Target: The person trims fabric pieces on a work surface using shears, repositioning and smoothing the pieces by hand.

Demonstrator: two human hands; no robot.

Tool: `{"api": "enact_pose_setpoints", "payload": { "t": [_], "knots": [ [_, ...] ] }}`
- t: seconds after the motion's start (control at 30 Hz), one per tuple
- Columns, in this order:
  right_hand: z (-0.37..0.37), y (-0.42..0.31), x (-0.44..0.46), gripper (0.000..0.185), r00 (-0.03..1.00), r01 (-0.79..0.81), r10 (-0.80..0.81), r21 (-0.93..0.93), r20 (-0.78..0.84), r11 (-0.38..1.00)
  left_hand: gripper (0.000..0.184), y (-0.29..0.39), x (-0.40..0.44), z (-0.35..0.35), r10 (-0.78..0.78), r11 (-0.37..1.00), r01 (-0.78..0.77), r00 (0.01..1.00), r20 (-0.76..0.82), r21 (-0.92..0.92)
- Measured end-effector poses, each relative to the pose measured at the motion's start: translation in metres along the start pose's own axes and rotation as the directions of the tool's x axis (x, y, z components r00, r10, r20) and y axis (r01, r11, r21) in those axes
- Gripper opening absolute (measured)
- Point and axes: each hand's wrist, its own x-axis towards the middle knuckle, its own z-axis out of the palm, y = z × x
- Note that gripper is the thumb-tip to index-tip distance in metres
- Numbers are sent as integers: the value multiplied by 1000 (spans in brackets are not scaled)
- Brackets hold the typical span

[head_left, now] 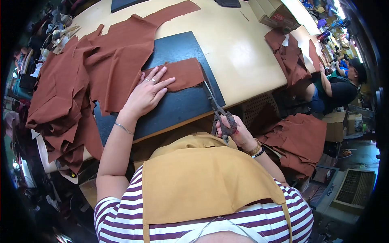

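My left hand [152, 88] lies flat with spread fingers on a folded rust-brown fabric piece [186, 73], pressing it against the dark blue board [178, 106]. My right hand [239, 131] is wrapped around the handles of a pair of scissors [214, 103], whose grips look bound in dark cloth. The scissor blades point away from me along the right edge of the folded piece. Whether the blades are touching the cloth I cannot tell. A larger rust-brown fabric [117, 60] spreads to the left of my left hand and overlaps the board.
A heap of rust-brown cloth [60, 95] hangs over the table's left edge. More cloth [289, 56] lies at the right end of the pale table [235, 52], near a cardboard box [273, 14]. Another pile [298, 139] sits low at my right. A person [338, 87] works beyond.
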Motion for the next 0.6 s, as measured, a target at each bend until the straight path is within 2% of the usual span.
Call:
{"api": "enact_pose_setpoints", "payload": {
  "t": [0.27, 0.6],
  "knots": [
    [-1, 7, -6, 22, 1000, -5, 5, 74, -5, 997, 40, 1, 0, 1, -8, 1000, 9, 1000, -12, 20],
    [-2, 9, -16, 23, 1000, 1, 0, 26, -19, 1000, 40, 0, 0, 2, -6, 1000, 6, 1000, -17, 14]
  ]
}}
